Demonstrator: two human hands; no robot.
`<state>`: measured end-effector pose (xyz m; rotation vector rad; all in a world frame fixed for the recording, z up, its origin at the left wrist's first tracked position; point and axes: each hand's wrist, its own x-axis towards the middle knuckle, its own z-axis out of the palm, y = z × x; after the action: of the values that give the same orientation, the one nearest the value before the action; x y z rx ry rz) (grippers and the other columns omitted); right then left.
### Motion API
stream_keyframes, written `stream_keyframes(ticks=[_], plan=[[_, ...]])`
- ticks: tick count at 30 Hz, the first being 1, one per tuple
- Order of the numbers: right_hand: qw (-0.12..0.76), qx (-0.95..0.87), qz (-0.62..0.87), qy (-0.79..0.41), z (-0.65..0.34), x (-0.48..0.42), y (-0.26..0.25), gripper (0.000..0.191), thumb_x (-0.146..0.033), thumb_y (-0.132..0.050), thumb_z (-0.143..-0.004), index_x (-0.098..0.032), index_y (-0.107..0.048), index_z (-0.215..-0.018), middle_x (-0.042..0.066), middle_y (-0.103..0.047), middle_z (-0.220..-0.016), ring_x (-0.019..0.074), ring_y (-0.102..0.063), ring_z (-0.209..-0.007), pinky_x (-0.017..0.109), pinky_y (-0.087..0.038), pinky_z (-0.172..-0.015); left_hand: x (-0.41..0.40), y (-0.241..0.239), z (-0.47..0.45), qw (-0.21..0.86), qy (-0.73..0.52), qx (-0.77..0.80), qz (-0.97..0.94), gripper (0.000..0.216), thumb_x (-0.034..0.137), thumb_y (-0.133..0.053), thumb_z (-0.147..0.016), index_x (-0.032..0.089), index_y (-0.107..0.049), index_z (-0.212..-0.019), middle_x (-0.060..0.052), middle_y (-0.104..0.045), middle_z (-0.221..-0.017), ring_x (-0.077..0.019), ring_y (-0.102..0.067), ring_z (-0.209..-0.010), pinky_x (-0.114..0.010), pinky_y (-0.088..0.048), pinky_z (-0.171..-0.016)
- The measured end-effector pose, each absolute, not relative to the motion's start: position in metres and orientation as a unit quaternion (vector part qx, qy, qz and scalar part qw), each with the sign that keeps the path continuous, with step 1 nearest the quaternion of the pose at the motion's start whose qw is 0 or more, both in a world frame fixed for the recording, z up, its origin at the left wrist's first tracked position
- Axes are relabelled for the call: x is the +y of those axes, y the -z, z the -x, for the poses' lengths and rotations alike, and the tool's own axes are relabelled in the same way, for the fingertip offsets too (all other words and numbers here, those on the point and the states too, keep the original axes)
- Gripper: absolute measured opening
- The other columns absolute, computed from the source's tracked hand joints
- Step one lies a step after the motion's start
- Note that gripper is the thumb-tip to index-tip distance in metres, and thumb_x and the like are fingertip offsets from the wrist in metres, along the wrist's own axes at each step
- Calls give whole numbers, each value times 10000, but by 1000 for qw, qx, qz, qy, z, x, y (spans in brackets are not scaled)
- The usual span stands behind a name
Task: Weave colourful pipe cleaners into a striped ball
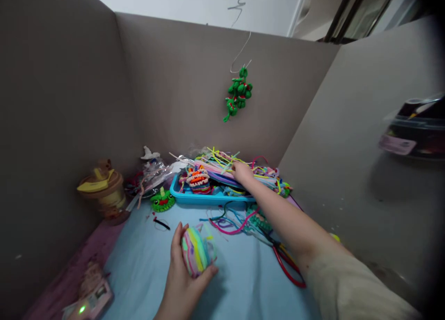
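My left hand (186,269) is wrapped round a rounded, soft-looking pastel striped piece (195,251) in pink, yellow and aqua, held above the blue cloth. Something clear or pale sits at its right side, too blurred to name. Farther off, my right hand (242,173) reaches into a heap of coloured pipe cleaners (222,164) on a blue tray (212,199). Its fingers are closed at the strands; the tips are partly hidden. Left of that hand, an orange, white and red knitted-looking piece (198,179) rests in the tray.
Red-handled scissors (290,269) lie under my right forearm, near loose strands (234,225). A green frog-like piece (162,201) sits left of the tray. Behind it are clear plastic bags (156,174); a brown-lidded cup (104,190) stands far left. Green pieces (239,92) hang from a wire.
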<state>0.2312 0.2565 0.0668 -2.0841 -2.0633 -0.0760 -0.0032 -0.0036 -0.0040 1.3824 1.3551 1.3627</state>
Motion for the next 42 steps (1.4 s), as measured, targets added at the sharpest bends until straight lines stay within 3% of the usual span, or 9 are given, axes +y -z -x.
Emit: stream_keyframes(ticks=[7,13,16,22,24,27,32,38,42], plan=[[109,-750,651,50,-235,256,-60,246,-149,-456,-840,-178,-642,-998,87,-647,-1062,194,-573,-968,259,-403,-793,-9,1,2,399,-528,524,-537,993,316,-756,-634,264,-161,-1427,-142,-317,-1451,-313,-405,-1296,-453,-385,-1046],[70,-763,641,36,-231,255,-56,317,-386,-463,-881,-175,-698,-913,107,-645,-1038,211,-587,-936,261,-414,-742,-13,-4,-7,406,-560,524,-496,928,371,-720,-662,267,-197,-1422,-120,-329,-1450,-301,-421,-1282,-441,-383,-1048],[76,-756,648,48,-229,252,-58,331,-390,-454,-887,-173,-704,-895,110,-654,-1008,209,-591,-922,267,-416,-740,-12,-4,-4,416,-548,524,-502,949,355,-733,-649,258,-192,-1422,-137,-318,-1454,-308,-433,-1271,-454,-373,-1054],[260,-755,599,54,-234,247,-77,271,-286,-460,-863,-171,-706,-855,90,-683,-926,193,-593,-882,279,-417,-784,-12,-5,-1,434,-543,519,-498,972,332,-748,-634,254,-190,-1426,-146,-319,-1454,-310,-434,-1272,-443,-389,-1047],[353,-743,568,5,-232,242,-87,256,-278,-468,-841,-160,-695,-849,74,-682,-840,178,-595,-795,274,-430,-730,-12,-6,-3,440,-555,512,-486,962,328,-746,-633,256,-202,-1422,-142,-317,-1456,-305,-455,-1254,-426,-422,-1019],[431,-726,499,-194,-222,224,-104,281,-337,-480,-819,-147,-655,-929,17,-630,-642,127,-543,-559,235,-417,-548,-10,-9,-3,455,-581,495,-459,967,327,-765,-604,250,-234,-1409,-147,-353,-1429,-299,-512,-1194,-401,-475,-955],[336,-711,382,-485,-193,158,-110,388,-335,-557,-774,-181,-536,-1129,-24,-642,-622,85,-541,-458,183,-400,-450,-1,-13,10,493,-594,433,-466,996,338,-809,-539,256,-266,-1369,-142,-336,-1427,-300,-523,-1174,-394,-486,-926],[410,-612,418,-532,-176,68,-63,196,-325,-627,-702,-170,-555,-799,-30,-607,-657,60,-501,-458,177,-391,-425,4,-13,10,450,-590,428,-516,1004,347,-816,-513,245,-265,-1347,-135,-336,-1414,-277,-505,-1179,-395,-437,-972],[492,-533,410,-553,-170,17,-36,281,-441,-620,-723,-174,-559,-786,-97,-387,-461,41,-303,-361,173,-200,-349,-6,2,4,362,-564,458,-583,1025,342,-824,-500,226,-272,-1356,-150,-308,-1417,-303,-422,-1247,-439,-354,-1041]])
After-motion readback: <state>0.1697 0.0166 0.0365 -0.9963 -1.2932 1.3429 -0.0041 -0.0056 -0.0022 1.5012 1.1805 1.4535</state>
